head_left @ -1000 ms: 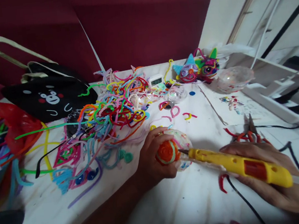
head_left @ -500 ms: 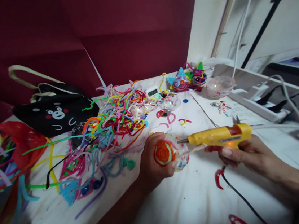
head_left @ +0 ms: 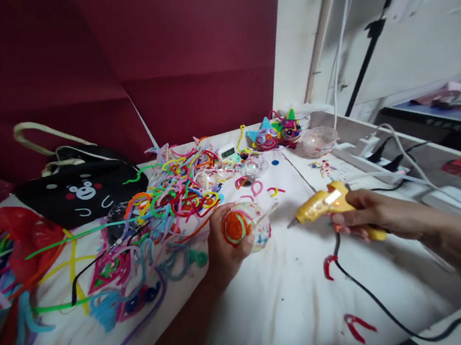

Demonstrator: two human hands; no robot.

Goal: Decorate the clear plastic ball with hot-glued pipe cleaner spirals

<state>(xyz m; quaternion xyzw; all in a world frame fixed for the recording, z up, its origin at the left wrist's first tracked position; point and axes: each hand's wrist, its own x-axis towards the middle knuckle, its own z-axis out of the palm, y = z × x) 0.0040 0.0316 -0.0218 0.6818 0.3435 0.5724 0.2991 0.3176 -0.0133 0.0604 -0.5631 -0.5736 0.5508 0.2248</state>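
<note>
My left hand (head_left: 222, 254) is closed around a clear, rounded craft piece (head_left: 262, 238) with coloured specks. An orange pipe-cleaner spiral (head_left: 234, 229) with a pale ring faces me on its near side. From that side a thin pale strip (head_left: 267, 213) sticks out to the right; whether my fingers pinch it I cannot tell. A yellow hot glue gun (head_left: 322, 204) is gripped in my right hand (head_left: 364, 215). Its metal nozzle points left and down, apart from the craft piece. Below it on the table lies a short red pipe-cleaner piece (head_left: 330, 267).
A tangle of pipe cleaners (head_left: 173, 185) covers the table's left. Behind stand a black bag (head_left: 77, 191), a small digital timer (head_left: 227, 151), two decorated figures (head_left: 267, 135) and a clear bowl (head_left: 320, 142). The black cord (head_left: 371, 295) crosses the right front, near a bent red piece (head_left: 361, 325).
The glue gun has drawn away from the craft piece to the right, its nozzle tipping downward. My left hand keeps its hold. The view has swung slightly right.
</note>
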